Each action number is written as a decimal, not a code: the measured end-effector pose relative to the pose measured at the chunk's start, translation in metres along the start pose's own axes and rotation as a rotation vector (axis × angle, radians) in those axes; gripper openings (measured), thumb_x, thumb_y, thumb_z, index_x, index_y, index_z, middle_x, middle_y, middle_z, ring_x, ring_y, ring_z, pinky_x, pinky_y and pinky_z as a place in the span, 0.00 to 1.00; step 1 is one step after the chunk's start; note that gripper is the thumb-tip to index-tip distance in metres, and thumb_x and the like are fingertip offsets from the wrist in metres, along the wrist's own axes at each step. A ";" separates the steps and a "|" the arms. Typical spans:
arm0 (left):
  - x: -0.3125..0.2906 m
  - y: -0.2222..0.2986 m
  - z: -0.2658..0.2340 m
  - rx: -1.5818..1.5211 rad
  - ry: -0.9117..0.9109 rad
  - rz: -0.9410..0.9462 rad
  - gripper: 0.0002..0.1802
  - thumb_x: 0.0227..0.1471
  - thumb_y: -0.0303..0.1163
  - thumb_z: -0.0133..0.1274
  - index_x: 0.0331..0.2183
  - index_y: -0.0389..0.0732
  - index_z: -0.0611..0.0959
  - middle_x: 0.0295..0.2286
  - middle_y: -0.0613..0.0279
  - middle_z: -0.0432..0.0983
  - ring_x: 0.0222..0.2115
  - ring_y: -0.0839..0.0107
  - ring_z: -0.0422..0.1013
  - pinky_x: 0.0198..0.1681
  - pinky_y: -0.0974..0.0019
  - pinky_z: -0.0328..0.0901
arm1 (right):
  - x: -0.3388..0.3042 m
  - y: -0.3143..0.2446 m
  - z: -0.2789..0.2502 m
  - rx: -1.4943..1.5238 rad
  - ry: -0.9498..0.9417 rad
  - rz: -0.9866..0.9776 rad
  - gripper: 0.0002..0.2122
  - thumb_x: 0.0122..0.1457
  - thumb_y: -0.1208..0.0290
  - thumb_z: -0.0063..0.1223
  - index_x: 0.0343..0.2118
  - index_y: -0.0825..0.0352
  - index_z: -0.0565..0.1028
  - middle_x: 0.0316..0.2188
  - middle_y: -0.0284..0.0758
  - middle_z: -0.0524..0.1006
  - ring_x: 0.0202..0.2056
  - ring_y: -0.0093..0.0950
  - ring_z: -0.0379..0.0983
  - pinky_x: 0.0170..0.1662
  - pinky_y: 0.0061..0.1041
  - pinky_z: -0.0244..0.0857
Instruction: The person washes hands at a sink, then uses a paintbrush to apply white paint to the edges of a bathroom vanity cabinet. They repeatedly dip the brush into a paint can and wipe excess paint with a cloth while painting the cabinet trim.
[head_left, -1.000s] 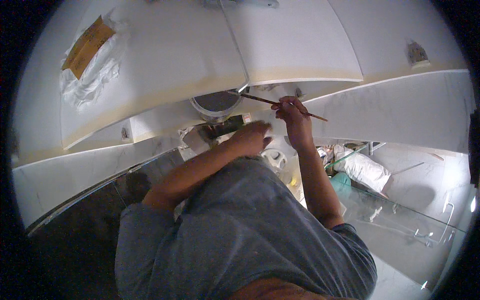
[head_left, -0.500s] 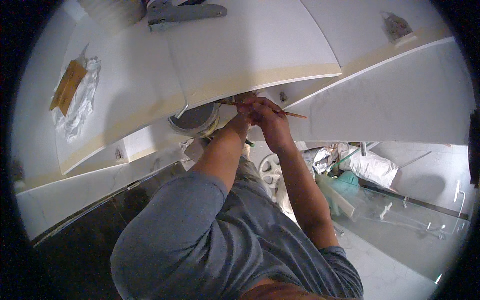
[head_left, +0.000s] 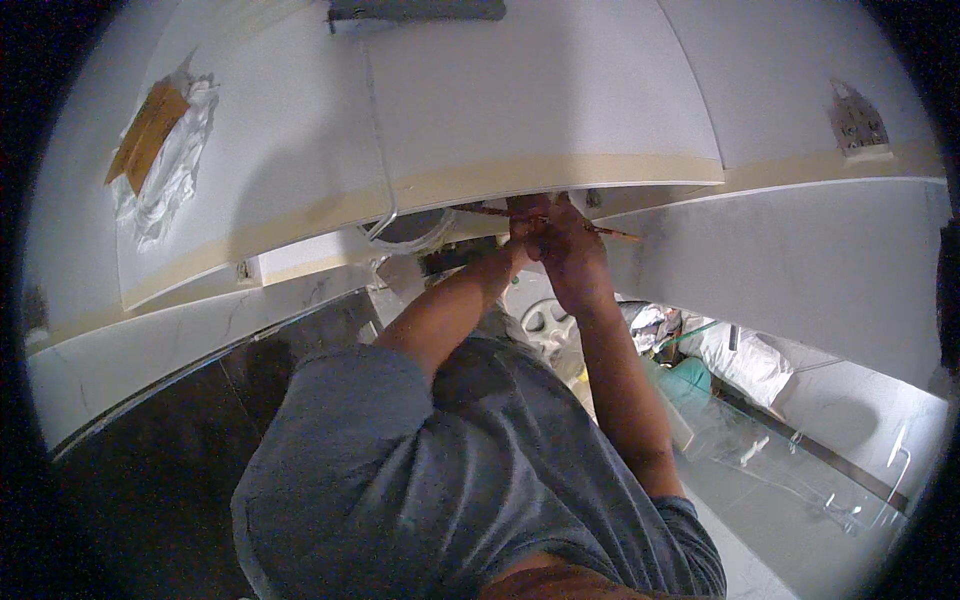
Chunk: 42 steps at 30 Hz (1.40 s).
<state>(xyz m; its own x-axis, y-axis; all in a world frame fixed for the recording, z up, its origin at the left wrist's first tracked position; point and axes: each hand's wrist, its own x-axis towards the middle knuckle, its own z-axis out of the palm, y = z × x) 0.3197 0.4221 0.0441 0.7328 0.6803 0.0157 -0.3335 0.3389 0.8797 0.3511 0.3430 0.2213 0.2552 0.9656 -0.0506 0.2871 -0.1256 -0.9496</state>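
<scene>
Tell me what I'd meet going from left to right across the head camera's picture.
Brown cardboard piece, round container, left hand, right hand, white sack, rough grey patch on the upright white surface.

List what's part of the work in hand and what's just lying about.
In use:
thin brown stick, gripped by right hand; left hand close by
bucket, probably

Apparently lying about:
brown cardboard piece
white sack

We observed a reddish-brown stick (head_left: 617,234), a plain slate-grey shirt (head_left: 500,470), a white panel (head_left: 480,110) edged in cream, brown cardboard (head_left: 150,130) and a grey-veined white strip (head_left: 225,318).
</scene>
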 end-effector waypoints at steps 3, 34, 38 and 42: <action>-0.051 0.032 0.013 0.078 -0.022 -0.105 0.30 0.56 0.53 0.51 0.54 0.45 0.74 0.43 0.58 0.76 0.40 0.62 0.74 0.45 0.54 0.71 | 0.001 0.012 -0.002 -0.110 0.029 -0.080 0.09 0.67 0.64 0.45 0.39 0.64 0.72 0.34 0.33 0.78 0.35 0.24 0.73 0.35 0.24 0.64; -0.172 0.084 -0.087 -0.492 0.246 -0.751 0.30 0.60 0.50 0.51 0.56 0.41 0.75 0.49 0.58 0.76 0.48 0.59 0.73 0.53 0.55 0.67 | -0.129 -0.208 -0.158 -0.591 0.869 -0.950 0.11 0.64 0.67 0.53 0.40 0.71 0.70 0.31 0.44 0.77 0.30 0.33 0.77 0.34 0.27 0.71; -0.168 0.045 -0.118 -0.456 0.253 -0.816 0.29 0.60 0.49 0.51 0.55 0.40 0.76 0.49 0.58 0.76 0.47 0.58 0.73 0.54 0.55 0.67 | -0.124 -0.214 -0.183 -0.962 0.962 -0.971 0.18 0.67 0.60 0.48 0.41 0.75 0.74 0.30 0.47 0.79 0.31 0.35 0.78 0.35 0.30 0.73; -0.173 -0.006 -0.149 -0.502 0.226 -0.749 0.29 0.60 0.50 0.51 0.55 0.40 0.76 0.49 0.57 0.76 0.48 0.57 0.73 0.55 0.55 0.66 | -0.110 -0.226 -0.191 -1.034 0.966 -1.078 0.19 0.68 0.58 0.47 0.41 0.75 0.77 0.31 0.48 0.80 0.32 0.35 0.78 0.36 0.30 0.73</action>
<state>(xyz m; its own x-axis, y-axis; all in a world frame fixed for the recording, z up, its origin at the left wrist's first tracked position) 0.1068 0.3997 -0.0349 0.7454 0.2633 -0.6125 -0.0768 0.9465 0.3134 0.4346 0.2221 0.5010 -0.1297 0.2924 0.9475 0.9887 -0.0344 0.1460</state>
